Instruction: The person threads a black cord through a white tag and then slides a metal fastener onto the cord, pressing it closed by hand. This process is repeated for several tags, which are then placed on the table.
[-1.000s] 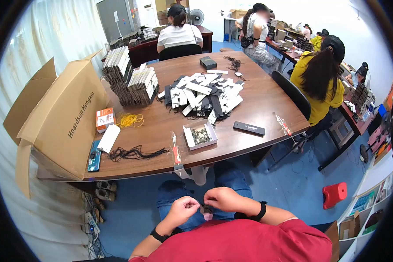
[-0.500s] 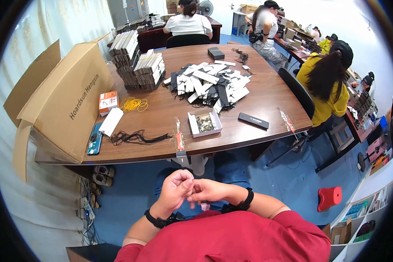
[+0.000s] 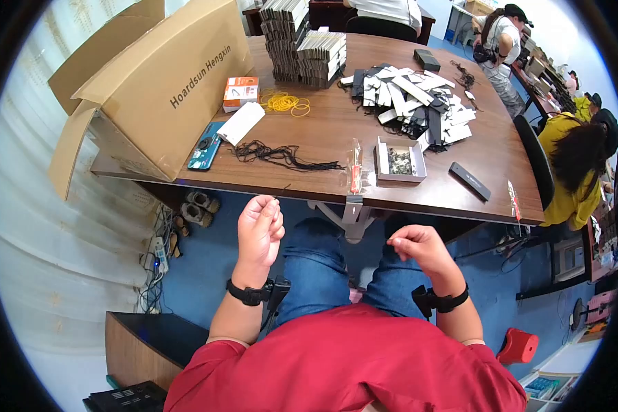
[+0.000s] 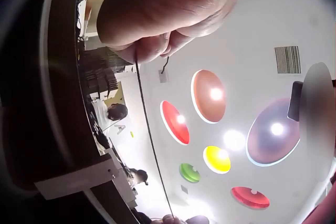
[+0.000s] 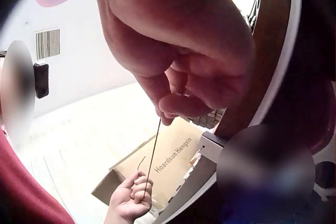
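A thin black cord (image 4: 150, 134) runs taut between the two hands, close in front of the red-shirted torso and short of the table edge. My left hand (image 3: 259, 230) is raised with its fingers curled, gripping one part of the cord; a short loose end sticks up above the thumb. My right hand (image 3: 422, 248) pinches the other end between thumb and fingertips, as the right wrist view shows the cord leaving those fingertips. On the table beyond the left hand lies a bundle of black cords (image 3: 281, 156).
The brown table (image 3: 309, 130) holds a white tray (image 3: 402, 177) of small dark parts, a heap of black and white strips (image 3: 419, 103), stacked cards (image 3: 319, 55), yellow bands (image 3: 281, 102), a phone (image 3: 204, 147) and a large carton (image 3: 165, 96). A red-tipped item (image 3: 355, 177) is taped at the near edge.
The hands were together over the lap, then met higher up; now they are wide apart with the cord drawn out between them. The head view has swung to the left.
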A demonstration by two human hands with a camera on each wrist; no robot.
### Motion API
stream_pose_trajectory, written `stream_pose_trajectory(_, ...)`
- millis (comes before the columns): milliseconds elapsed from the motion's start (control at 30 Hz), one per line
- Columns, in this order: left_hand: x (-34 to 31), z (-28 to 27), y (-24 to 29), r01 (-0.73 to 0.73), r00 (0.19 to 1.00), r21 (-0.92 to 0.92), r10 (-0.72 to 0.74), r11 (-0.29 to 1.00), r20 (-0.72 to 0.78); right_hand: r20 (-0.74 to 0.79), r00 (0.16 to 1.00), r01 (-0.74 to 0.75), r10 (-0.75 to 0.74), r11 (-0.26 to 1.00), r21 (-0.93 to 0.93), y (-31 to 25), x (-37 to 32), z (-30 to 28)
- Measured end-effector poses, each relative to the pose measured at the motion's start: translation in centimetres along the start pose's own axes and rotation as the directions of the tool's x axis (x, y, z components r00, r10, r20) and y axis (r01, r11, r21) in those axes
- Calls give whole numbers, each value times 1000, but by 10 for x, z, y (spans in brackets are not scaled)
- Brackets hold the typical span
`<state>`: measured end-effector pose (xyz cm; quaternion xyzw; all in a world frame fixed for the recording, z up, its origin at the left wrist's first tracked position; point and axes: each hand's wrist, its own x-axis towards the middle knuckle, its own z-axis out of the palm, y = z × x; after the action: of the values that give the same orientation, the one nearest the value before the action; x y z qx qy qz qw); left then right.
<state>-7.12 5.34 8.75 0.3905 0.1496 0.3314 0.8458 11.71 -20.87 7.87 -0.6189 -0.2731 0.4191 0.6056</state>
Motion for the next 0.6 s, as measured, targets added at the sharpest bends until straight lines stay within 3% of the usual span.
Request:
stream_pose_trajectory(167,-8,0,-28,106,994,88,-105,990,-15,-95,994,67,-61,996,59,1,2,7)
stream_pose_trajectory(267,-22,9,-60,215,976,99,-217,972,12,-158,984,80,-86,996,-46,4,9,22)
stream_pose_trajectory(300,-26,11,-68,272,960,76,-276,959,43,-136,988,38,-69,975,-218,1,10,29)
stream_pose_trajectory(367,-27,15,-77,294,953,48,-297,955,65,20,946,275,-322,770,-576,8,14,39)
stream_pose_trajectory(400,-25,16,-80,297,952,51,-300,953,61,57,942,299,-332,748,-593,5,14,44)
stream_pose_trajectory(500,-25,21,-84,329,940,72,-334,942,69,5,976,193,-216,860,-473,-6,15,55)
stream_pose_trajectory(600,-27,28,-87,359,929,77,-364,930,68,-38,973,190,-227,886,-422,-10,22,59)
